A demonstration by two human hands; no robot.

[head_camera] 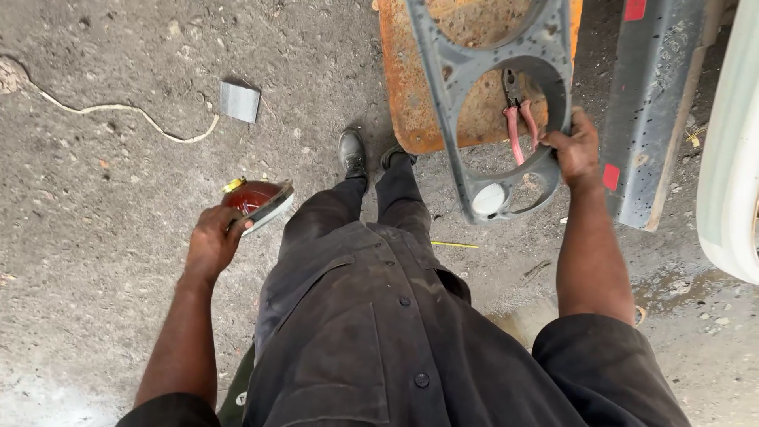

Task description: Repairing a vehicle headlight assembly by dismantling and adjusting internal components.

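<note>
The floor [95, 237] is rough grey concrete, dusty and stained, with grit and small stones scattered over it; it looks like a workshop yard or garage apron. A thin pale cord [126, 115] snakes across it at upper left, and a small grey square scrap [239, 101] lies near the cord's end. A rusty orange metal sheet [411, 95] lies flat ahead of the person's two black shoes [353, 152]. At the right, a long grey body strip [652, 111] with red patches leans beside a pale curved vehicle panel [735, 174].

Counted: one lamp, one lamp-surround panel, one pair of pliers, two hands.

The left hand [212, 241] is closed around a red lamp unit [257, 202] with a light rim (a small yellow fitting shows at its back edge), held low beside the left leg, its domed red lens facing up and away from the person.

The right hand [575, 150] is curled round the lower rim of a grey lamp-surround panel [455, 71] with round openings, and the same grip holds red-handled pliers [518, 119]. The panel's long axis runs away from the person, toward the top of the view, over the rusty sheet, slightly tilted to the left. The pliers lie along nearly the same line, handles toward the hand, nose pointing away.
</note>
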